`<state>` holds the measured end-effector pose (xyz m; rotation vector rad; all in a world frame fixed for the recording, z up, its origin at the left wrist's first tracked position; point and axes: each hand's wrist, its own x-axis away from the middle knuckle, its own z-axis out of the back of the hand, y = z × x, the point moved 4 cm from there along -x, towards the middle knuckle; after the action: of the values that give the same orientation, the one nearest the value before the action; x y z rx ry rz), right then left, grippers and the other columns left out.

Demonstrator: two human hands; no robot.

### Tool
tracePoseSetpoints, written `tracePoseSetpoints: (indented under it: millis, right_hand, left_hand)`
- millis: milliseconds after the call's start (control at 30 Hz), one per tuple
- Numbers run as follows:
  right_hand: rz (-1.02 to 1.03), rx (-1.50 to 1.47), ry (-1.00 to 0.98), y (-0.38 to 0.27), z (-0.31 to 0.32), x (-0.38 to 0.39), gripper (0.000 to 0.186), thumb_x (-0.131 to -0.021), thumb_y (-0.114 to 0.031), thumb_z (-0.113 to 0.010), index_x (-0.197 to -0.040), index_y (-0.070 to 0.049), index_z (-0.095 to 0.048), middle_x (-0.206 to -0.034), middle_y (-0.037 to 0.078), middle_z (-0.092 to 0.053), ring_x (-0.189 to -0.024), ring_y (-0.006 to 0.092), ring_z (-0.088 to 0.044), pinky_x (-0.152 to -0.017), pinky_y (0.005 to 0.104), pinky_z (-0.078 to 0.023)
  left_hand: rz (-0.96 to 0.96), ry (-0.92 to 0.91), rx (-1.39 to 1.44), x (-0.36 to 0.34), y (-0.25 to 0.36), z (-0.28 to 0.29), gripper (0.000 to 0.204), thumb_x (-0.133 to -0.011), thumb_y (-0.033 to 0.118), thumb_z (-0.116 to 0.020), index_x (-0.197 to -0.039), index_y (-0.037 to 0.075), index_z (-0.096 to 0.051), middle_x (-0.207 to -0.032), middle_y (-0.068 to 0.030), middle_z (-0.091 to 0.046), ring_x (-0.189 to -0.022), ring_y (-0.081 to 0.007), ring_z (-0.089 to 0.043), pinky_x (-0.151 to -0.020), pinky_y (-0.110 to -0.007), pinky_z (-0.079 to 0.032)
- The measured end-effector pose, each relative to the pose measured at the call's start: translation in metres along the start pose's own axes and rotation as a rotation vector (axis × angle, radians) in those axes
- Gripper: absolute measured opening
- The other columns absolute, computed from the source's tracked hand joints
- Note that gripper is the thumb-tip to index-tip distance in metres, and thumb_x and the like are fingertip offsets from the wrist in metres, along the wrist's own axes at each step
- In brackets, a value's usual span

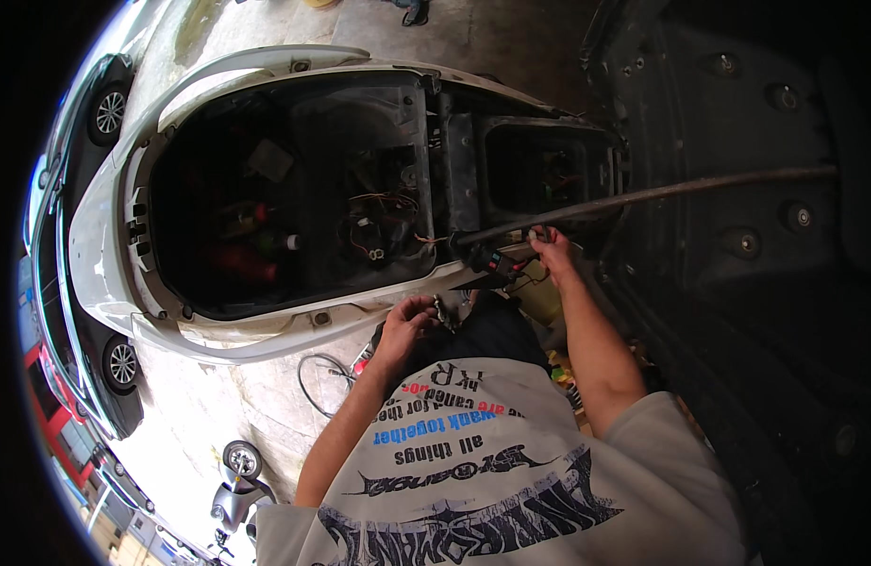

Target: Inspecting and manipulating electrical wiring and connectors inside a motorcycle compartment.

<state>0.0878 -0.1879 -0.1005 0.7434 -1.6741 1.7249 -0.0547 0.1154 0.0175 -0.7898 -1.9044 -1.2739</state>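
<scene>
My left hand (409, 323) is closed on a small metal part (445, 315), too small to identify, just below the white scooter body's (115, 269) near edge. My right hand (552, 250) pinches a small connector (537, 234) beside a dark module (495, 262) with coloured details and wires. A long cable or tube (681, 184) runs from above my right hand across to the right. The open underseat bin (313, 132) holds loose wires (379, 198), bottles (251, 264) and small items in shadow. A smaller open compartment (516, 141) sits to its right.
A large black panel with round fittings (756, 132) fills the right side. Cars (86, 189) stand at the left, a grey scooter (235, 491) at lower left. A looped black hose (313, 396) lies on the concrete floor (204, 396). A person's foot (412, 14) shows at the top.
</scene>
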Motion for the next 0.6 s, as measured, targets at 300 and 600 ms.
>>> tracePoseSetpoints:
  millis: [300,600]
  right_hand:
    - [-0.001,-0.009,0.001,0.0003,-0.0004,-0.0002,0.026,-0.081,-0.004,-0.062,-0.105,-0.011,-0.058,-0.090,0.002,-0.067,-0.050,0.0034,-0.043,-0.040,0.0218,-0.027]
    - [-0.016,-0.072,0.002,0.0053,0.0012,0.0055,0.023,-0.082,-0.005,-0.062,-0.104,-0.009,-0.057,-0.090,0.005,-0.067,-0.047,0.0043,-0.041,-0.039,0.0220,-0.028]
  left_hand:
    - [-0.001,-0.002,-0.019,0.0018,0.0038,-0.0012,0.027,-0.089,0.004,-0.050,-0.116,0.002,-0.052,-0.101,-0.0065,-0.061,-0.087,-0.0139,-0.060,-0.076,-0.026,-0.048]
    - [0.010,0.007,-0.032,0.0017,0.0036,-0.0020,0.027,-0.089,0.005,-0.050,-0.117,0.002,-0.051,-0.102,-0.0072,-0.061,-0.088,-0.0149,-0.060,-0.077,-0.027,-0.048]
